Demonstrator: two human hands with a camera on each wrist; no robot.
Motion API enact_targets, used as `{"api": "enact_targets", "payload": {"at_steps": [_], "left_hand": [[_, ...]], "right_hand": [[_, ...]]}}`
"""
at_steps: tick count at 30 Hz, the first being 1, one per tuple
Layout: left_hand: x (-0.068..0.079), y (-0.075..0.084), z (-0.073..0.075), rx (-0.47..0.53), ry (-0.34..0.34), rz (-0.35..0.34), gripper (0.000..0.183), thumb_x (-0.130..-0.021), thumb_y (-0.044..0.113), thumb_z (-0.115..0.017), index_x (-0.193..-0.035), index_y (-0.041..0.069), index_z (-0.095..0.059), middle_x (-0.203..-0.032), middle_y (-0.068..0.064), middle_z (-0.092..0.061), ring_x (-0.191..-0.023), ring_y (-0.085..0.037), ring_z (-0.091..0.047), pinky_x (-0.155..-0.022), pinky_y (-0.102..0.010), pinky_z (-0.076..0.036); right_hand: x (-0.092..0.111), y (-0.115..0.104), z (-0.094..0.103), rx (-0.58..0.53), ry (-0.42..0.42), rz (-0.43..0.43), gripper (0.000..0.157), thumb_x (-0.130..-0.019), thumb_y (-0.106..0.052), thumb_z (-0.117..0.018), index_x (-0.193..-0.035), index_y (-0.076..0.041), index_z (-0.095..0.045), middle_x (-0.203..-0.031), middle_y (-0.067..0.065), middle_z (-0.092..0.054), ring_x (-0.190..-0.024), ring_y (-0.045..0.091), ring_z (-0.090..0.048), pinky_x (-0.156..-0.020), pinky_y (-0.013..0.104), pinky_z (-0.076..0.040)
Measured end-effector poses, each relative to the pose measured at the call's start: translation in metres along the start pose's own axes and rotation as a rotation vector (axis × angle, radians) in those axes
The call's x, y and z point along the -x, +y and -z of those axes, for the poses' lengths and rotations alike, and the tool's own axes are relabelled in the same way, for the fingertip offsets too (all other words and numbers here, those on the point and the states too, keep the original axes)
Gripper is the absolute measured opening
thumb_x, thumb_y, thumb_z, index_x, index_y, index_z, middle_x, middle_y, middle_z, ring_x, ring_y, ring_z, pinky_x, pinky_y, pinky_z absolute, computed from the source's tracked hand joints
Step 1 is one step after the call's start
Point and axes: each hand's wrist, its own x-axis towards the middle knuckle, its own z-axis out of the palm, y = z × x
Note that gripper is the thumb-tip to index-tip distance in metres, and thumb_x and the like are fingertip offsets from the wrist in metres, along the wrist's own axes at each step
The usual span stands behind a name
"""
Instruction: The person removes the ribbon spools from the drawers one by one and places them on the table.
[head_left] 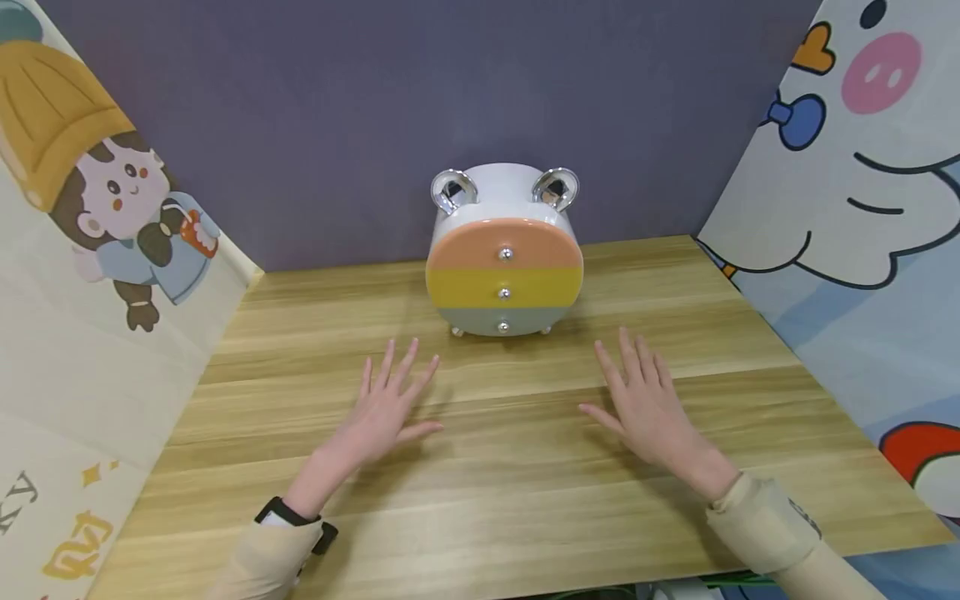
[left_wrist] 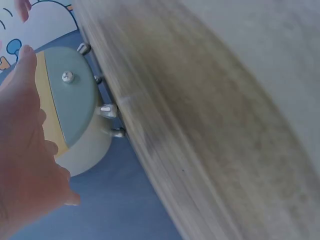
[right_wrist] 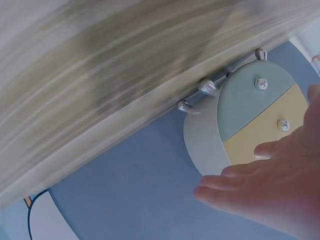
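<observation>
A small rounded drawer box (head_left: 505, 287) stands upright on short silver feet toward the back of the wooden table. Its front has orange, yellow and grey-green drawers, each with a silver knob, and two silver ring-shaped ears sit on its white top. My left hand (head_left: 378, 417), fingers spread, is over the table in front of the box and to its left. On the other side, my right hand (head_left: 648, 412) is likewise spread, front right of the box. Neither hand touches the box or holds anything. In the wrist views the grey-green drawer (left_wrist: 75, 100) shows behind the fingers.
The wooden table (head_left: 480, 500) meets a plain purple-grey wall (head_left: 337, 125) behind the box. Cartoon-printed panels flank it, the left panel (head_left: 75, 375) and the right panel (head_left: 825, 217). Some cables (head_left: 600, 593) lie below the front edge.
</observation>
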Motion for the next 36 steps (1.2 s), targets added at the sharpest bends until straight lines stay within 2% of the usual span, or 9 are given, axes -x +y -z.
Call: {"api": "enact_targets", "payload": {"at_steps": [7,11,13,16,20,25,29,32,36], "left_hand": [[-0.007,-0.008,0.002,0.194,0.059,-0.021,0.085,-0.095,0.042,-0.064,-0.161,0.021,-0.014,-0.169,-0.009,-0.004,-0.154,-0.043,0.002,-0.116,-0.075,-0.002],[-0.015,-0.015,0.006,0.329,0.118,-0.031,0.081,-0.096,0.032,-0.064,-0.16,0.019,-0.017,-0.168,-0.012,-0.011,-0.153,-0.046,-0.003,-0.116,-0.075,-0.006],[-0.02,-0.02,0.008,0.428,0.16,-0.041,0.076,-0.097,0.028,-0.063,-0.159,0.016,-0.021,-0.167,-0.013,-0.014,-0.152,-0.046,-0.008,-0.117,-0.073,-0.01],[-0.027,-0.026,0.013,0.622,0.219,-0.038,0.065,-0.1,0.02,-0.059,-0.157,0.013,-0.028,-0.166,-0.013,-0.02,-0.152,-0.042,-0.017,-0.12,-0.067,-0.017],[-0.036,-0.034,0.02,0.789,0.274,0.011,0.055,-0.103,0.017,-0.053,-0.155,0.016,-0.035,-0.165,-0.01,-0.025,-0.152,-0.036,-0.024,-0.117,-0.066,-0.027],[-0.051,-0.042,0.027,0.844,0.312,0.058,0.051,-0.104,0.013,-0.051,-0.154,0.015,-0.038,-0.165,-0.009,-0.027,-0.151,-0.034,-0.028,-0.116,-0.063,-0.032],[-0.059,-0.035,0.046,0.844,0.296,0.072,0.051,-0.104,0.011,-0.049,-0.154,0.009,-0.036,-0.165,-0.011,-0.025,-0.151,-0.037,-0.027,-0.117,-0.061,-0.032],[-0.065,-0.028,0.06,0.863,0.283,0.083,0.051,-0.105,0.012,-0.047,-0.154,0.007,-0.035,-0.165,-0.013,-0.025,-0.15,-0.038,-0.027,-0.117,-0.059,-0.034],[-0.077,-0.03,0.064,0.917,0.282,0.104,0.05,-0.106,0.018,-0.045,-0.155,0.008,-0.033,-0.165,-0.013,-0.023,-0.149,-0.038,-0.029,-0.117,-0.058,-0.034]], "right_hand": [[-0.005,-0.004,-0.001,-0.084,0.056,0.046,0.076,-0.097,-0.048,-0.058,-0.149,0.003,-0.036,-0.147,0.029,-0.047,-0.127,0.049,-0.053,-0.099,0.063,-0.049],[-0.012,-0.008,0.001,-0.219,0.041,0.022,0.063,-0.101,-0.044,-0.054,-0.143,0.001,-0.045,-0.136,0.025,-0.059,-0.117,0.043,-0.062,-0.093,0.056,-0.055],[-0.018,-0.012,0.002,-0.331,0.016,-0.005,0.055,-0.103,-0.042,-0.051,-0.14,-0.001,-0.049,-0.129,0.02,-0.065,-0.111,0.037,-0.067,-0.089,0.051,-0.058],[-0.029,-0.017,0.006,-0.572,-0.043,-0.06,0.047,-0.107,-0.037,-0.043,-0.136,-0.002,-0.053,-0.119,0.016,-0.07,-0.1,0.029,-0.071,-0.082,0.045,-0.06],[-0.047,-0.027,0.01,-0.93,-0.145,-0.167,0.049,-0.109,-0.037,-0.034,-0.132,0.002,-0.054,-0.113,0.02,-0.07,-0.093,0.025,-0.072,-0.082,0.046,-0.06],[-0.071,-0.039,0.014,-1.206,-0.262,-0.249,0.059,-0.109,-0.043,-0.028,-0.133,0.006,-0.051,-0.116,0.026,-0.067,-0.09,0.019,-0.07,-0.083,0.039,-0.06],[-0.087,-0.048,0.015,-1.315,-0.308,-0.291,0.063,-0.108,-0.048,-0.025,-0.134,0.004,-0.05,-0.115,0.019,-0.067,-0.09,0.015,-0.069,-0.083,0.031,-0.06],[-0.097,-0.054,0.016,-1.382,-0.317,-0.307,0.067,-0.107,-0.052,-0.026,-0.135,0.005,-0.048,-0.111,0.011,-0.069,-0.09,0.014,-0.069,-0.085,0.032,-0.06],[-0.112,-0.059,0.018,-1.447,-0.321,-0.303,0.073,-0.106,-0.054,-0.026,-0.137,0.009,-0.044,-0.103,0.0,-0.07,-0.088,0.011,-0.069,-0.086,0.031,-0.059]]}}
